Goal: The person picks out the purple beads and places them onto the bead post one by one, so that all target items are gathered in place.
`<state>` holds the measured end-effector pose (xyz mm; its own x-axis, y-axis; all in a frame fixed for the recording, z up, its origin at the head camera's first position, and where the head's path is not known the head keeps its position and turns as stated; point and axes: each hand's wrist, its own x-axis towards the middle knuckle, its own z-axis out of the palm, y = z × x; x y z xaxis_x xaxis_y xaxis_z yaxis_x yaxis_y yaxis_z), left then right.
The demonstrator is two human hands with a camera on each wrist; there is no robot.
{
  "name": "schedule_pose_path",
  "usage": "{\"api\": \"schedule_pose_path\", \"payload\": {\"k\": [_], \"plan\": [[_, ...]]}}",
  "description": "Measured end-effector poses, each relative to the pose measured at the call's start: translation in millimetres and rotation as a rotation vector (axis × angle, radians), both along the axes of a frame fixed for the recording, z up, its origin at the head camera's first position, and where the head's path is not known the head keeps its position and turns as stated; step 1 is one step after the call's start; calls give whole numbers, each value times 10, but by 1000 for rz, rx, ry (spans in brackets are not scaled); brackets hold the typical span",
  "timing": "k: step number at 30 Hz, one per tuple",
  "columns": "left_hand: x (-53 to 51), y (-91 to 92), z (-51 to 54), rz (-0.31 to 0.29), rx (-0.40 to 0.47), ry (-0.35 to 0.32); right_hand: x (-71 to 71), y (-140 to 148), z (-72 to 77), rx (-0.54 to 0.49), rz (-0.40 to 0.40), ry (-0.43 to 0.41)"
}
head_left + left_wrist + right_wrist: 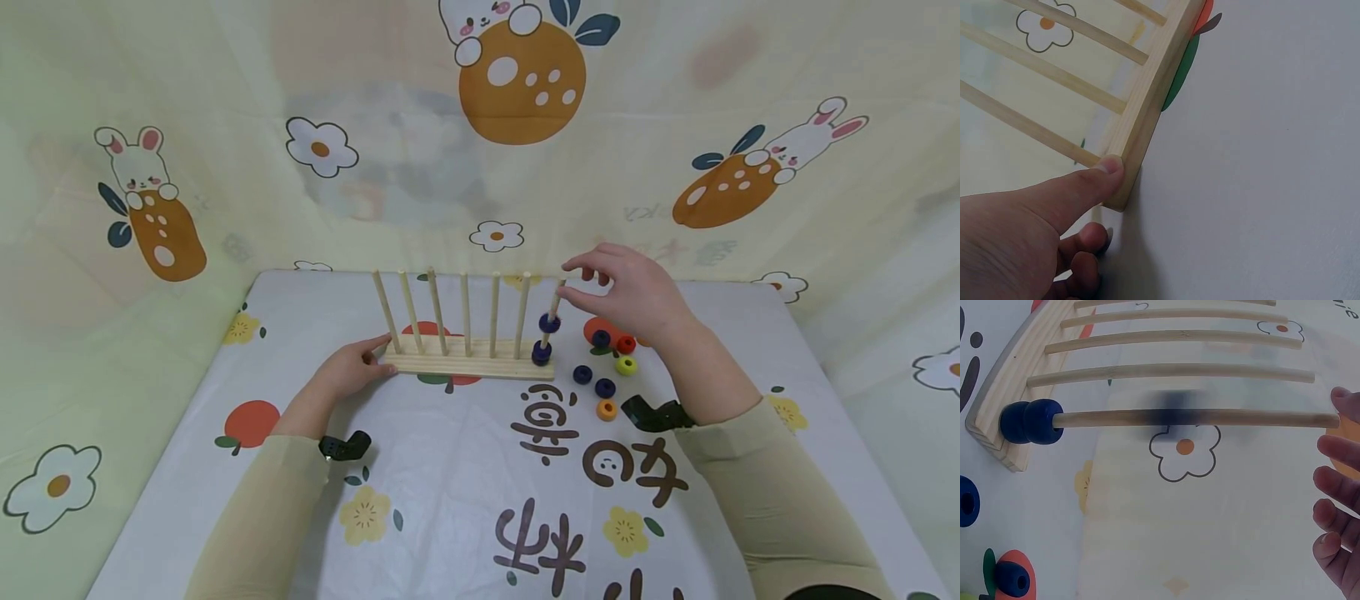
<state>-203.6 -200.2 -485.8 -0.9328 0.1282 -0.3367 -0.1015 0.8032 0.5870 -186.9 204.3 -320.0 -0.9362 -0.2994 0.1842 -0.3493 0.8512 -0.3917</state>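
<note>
A wooden base [472, 365] carries several upright pegs. My left hand [347, 371] holds its left end, the thumb [1094, 181] on the wood in the left wrist view. On the rightmost peg [1260, 418] two dark blue beads [1032, 421] sit stacked at the base, and another dark blue bead [550, 322] is partway along it, blurred in the right wrist view. My right hand [632, 292] is beside that peg's top, fingers apart and loosely bent, with nothing between them.
Right of the base lie loose beads: several dark blue [604, 387], one red [626, 344], one yellow-green [626, 365] and one orange [607, 409]. A patterned white cloth [435, 500] covers the table, with a printed curtain [405, 192] behind.
</note>
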Motion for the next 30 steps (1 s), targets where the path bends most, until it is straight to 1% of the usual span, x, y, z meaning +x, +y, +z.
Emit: {"api": "schedule_pose_path", "payload": {"k": [13,18,30], "plan": [[-6,-7,-10,2,-6,5,-4,17,-4,-4,3,5],[-7,-4,-15,0,-5,6,3,50,-3,-1,-9,-13],[10,4,8,3,3,2,52,206,-131,2,-25,-40]]}}
